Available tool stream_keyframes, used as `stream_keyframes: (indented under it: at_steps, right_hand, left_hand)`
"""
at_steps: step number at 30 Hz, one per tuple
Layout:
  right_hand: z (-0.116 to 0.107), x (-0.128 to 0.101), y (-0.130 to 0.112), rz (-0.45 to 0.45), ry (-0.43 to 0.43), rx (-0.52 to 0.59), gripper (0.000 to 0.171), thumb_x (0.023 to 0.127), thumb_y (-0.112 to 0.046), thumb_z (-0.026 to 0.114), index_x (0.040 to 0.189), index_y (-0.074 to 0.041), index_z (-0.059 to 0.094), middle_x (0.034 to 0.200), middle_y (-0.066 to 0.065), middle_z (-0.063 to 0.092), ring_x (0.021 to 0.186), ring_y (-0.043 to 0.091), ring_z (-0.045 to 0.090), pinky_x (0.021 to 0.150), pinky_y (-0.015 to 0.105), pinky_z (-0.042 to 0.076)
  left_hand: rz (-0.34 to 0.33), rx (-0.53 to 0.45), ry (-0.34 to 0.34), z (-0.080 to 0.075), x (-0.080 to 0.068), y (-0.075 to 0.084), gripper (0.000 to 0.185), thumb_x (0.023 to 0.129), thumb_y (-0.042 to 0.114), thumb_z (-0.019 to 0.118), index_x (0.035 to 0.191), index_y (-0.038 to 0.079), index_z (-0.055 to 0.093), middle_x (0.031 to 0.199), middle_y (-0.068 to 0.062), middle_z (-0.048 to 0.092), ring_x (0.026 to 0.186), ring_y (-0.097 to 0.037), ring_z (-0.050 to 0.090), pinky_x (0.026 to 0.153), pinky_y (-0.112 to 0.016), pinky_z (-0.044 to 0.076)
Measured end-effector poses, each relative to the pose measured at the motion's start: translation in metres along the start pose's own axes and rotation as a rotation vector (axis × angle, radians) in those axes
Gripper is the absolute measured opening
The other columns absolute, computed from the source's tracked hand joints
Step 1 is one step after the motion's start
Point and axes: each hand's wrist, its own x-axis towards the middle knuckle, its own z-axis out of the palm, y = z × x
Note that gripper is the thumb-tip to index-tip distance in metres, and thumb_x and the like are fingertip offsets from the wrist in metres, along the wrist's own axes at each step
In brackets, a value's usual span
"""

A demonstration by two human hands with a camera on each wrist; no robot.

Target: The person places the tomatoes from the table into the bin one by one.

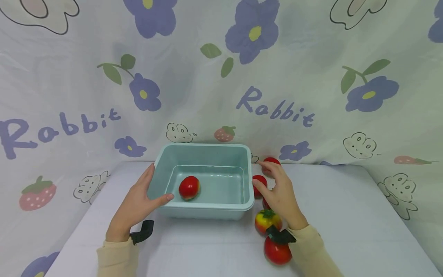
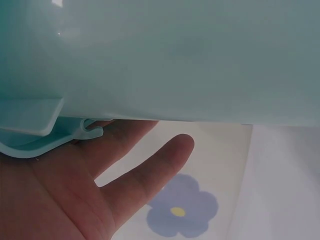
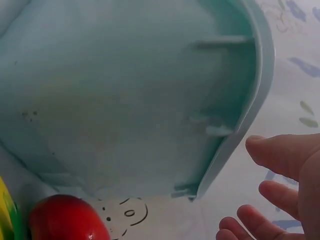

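The left hand (image 1: 136,204) lies spread and flat against the near left corner of the pale green tub (image 1: 207,209), thumb tip on the front rim, fingers straight along the outer wall; it grips nothing. The right hand (image 1: 280,194) hovers with relaxed, slightly parted fingers over a cluster of red toy fruits just beside the tub's right wall, its fingertips near the farthest red fruit (image 1: 271,161), and it holds none of them as far as the pictures show. Another red fruit (image 1: 258,181) sits under its index finger, a yellow-red one (image 1: 267,221) at its wrist, and a red one (image 1: 277,251) lies below its sleeve. One red fruit (image 1: 189,187) already rests inside the tub, ahead of the left thumb. The risk I see: the round fruits could roll off if the right hand brushes them, and the tub could slide, being only steadied.
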Motion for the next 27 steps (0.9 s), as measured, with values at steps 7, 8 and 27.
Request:
stream_keyframes:
  at_steps: [7,8,27]
  right_hand:
    - [0.001,0.004,0.015,0.050,0.032,-0.020,0.049,0.090,-0.016,0.076,0.135,-0.010,0.058,0.133,0.012,0.058,0.119,0.033,0.060,0.099,0.051,0.051]
    - [0.001,0.004,0.017,0.057,0.037,-0.023,0.049,0.090,-0.016,0.076,0.135,-0.009,0.058,0.133,0.013,0.058,0.120,0.034,0.060,0.099,0.053,0.051]
    - [0.005,0.012,0.039,0.352,-0.150,0.023,0.059,0.096,-0.026,0.070,0.146,-0.007,0.048,0.146,0.019,0.051,0.135,0.040,0.048,0.100,0.052,0.049]
  left_hand:
    - [-0.011,-0.004,-0.007,0.001,0.001,0.000,0.112,0.086,0.051,0.074,0.161,0.003,0.006,0.167,-0.018,0.010,0.150,-0.044,0.015,0.112,-0.072,0.022]
    - [-0.011,-0.005,-0.007,0.002,0.001,0.001,0.112,0.086,0.050,0.075,0.161,0.003,0.006,0.167,-0.019,0.010,0.150,-0.044,0.015,0.112,-0.072,0.022]
    - [-0.007,0.006,0.004,0.001,-0.001,0.001,0.111,0.087,0.052,0.074,0.161,0.002,0.007,0.167,-0.018,0.011,0.151,-0.042,0.014,0.112,-0.071,0.023]
